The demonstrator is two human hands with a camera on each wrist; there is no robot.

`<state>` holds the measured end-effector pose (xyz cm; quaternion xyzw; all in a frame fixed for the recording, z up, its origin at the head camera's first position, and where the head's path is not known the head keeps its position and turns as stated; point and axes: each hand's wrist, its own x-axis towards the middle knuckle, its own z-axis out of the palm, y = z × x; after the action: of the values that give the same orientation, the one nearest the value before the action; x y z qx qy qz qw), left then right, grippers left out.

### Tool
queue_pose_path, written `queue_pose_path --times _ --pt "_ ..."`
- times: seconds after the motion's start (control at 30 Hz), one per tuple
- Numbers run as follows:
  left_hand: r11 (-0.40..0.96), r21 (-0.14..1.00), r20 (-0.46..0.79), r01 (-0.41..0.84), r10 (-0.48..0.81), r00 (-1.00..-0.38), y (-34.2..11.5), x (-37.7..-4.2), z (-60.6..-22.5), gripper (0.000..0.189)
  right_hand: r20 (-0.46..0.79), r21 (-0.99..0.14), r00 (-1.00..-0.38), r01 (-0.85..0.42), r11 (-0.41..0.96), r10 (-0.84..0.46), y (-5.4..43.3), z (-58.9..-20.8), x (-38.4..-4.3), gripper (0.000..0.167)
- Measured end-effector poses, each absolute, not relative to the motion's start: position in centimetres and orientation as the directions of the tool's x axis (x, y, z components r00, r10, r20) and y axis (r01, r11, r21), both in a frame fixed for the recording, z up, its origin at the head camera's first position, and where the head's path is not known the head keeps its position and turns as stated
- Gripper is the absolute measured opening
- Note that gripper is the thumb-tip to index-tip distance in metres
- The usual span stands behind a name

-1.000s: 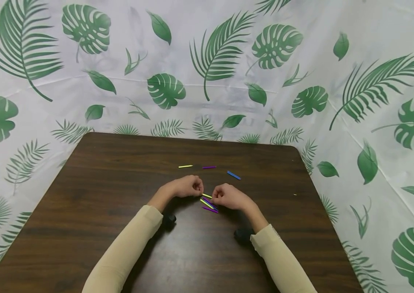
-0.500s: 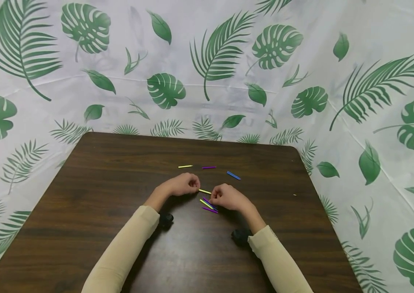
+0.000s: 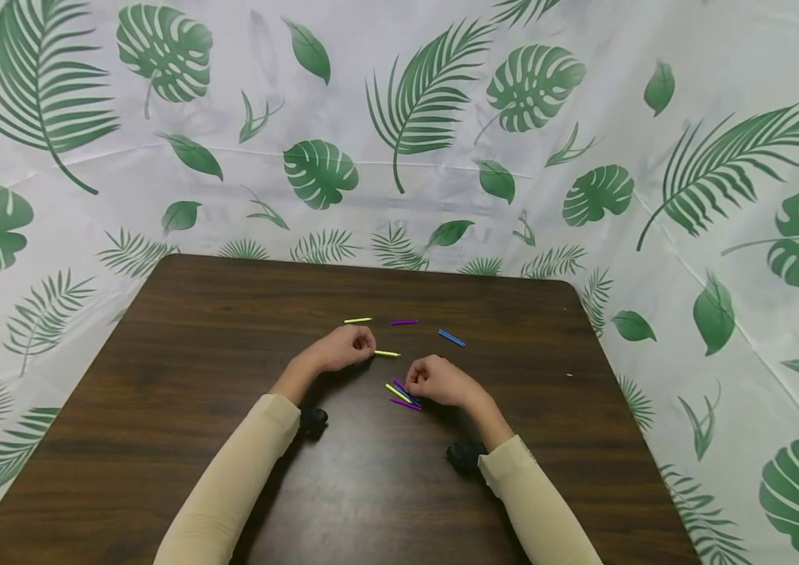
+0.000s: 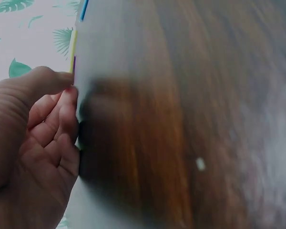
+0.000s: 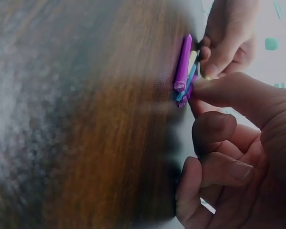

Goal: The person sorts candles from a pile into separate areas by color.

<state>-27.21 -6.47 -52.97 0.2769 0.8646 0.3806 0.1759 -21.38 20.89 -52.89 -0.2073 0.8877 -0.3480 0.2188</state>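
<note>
On the dark wood-grain counter (image 3: 343,486), the left hand (image 3: 343,349) has its fingers (image 4: 66,114) drawn together, thumb against fingertips, pinching one end of a yellow stick (image 3: 388,353); the stick's free end points to about three o'clock. At five o'clock from it lies a small pile (image 3: 399,393) of purple, yellow and blue sticks, with one purple stick (image 5: 183,67) along its near side. The right hand (image 3: 438,380) is at two o'clock of that pile, its fingers (image 5: 217,126) bent and its thumb tip at the sticks; whether it grips one cannot be told. At one o'clock from the left hand lies a far yellow stick (image 3: 357,320); at one o'clock from the held stick, a far purple stick (image 3: 404,322). A blue piece (image 3: 452,338) lies at one o'clock from the right hand, and a pale speck (image 3: 570,375) at three o'clock.
</note>
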Motion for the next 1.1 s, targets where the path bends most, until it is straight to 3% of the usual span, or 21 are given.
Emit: queue_pose_path --times 0.3,0.87,1.1 --pt "0.626 0.718 -0.077 0.304 0.506 -0.859 -8.1 -27.6 -53.3 0.007 -0.278 -0.687 -0.820 -0.194 0.700 -0.501 20.7 -52.7 -21.3 0.007" --pt "0.770 0.590 -0.066 0.242 0.345 -0.936 -9.2 -28.1 -53.3 0.011 -0.309 -0.674 -0.825 -0.161 0.721 -0.473 20.6 -52.5 -21.2 0.007" --pt "0.782 0.586 -0.080 0.212 0.316 -0.945 -9.3 -28.6 -53.7 0.010 -0.306 -0.673 -0.826 -0.164 0.721 -0.473 20.7 -52.8 -21.4 0.007"
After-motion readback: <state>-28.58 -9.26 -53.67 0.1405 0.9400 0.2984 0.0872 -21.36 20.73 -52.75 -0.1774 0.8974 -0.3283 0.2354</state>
